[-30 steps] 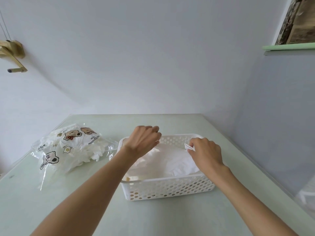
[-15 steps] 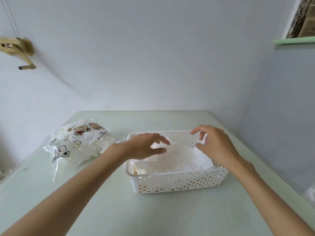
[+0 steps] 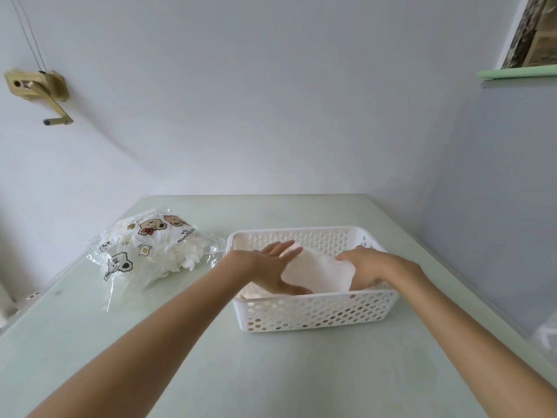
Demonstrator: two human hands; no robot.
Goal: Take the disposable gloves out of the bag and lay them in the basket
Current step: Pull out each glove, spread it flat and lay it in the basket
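Inside the basket (image 3: 316, 312), my left hand (image 3: 265, 270) and right hand (image 3: 369, 267) lie spread flat against the gloves (image 3: 318, 271), one each side; the bag (image 3: 147, 245) sits just left.

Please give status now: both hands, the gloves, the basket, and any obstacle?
Left hand and right hand open, pressing gloves flat inside basket. Bag left of basket, more gloves inside. No obstacle.
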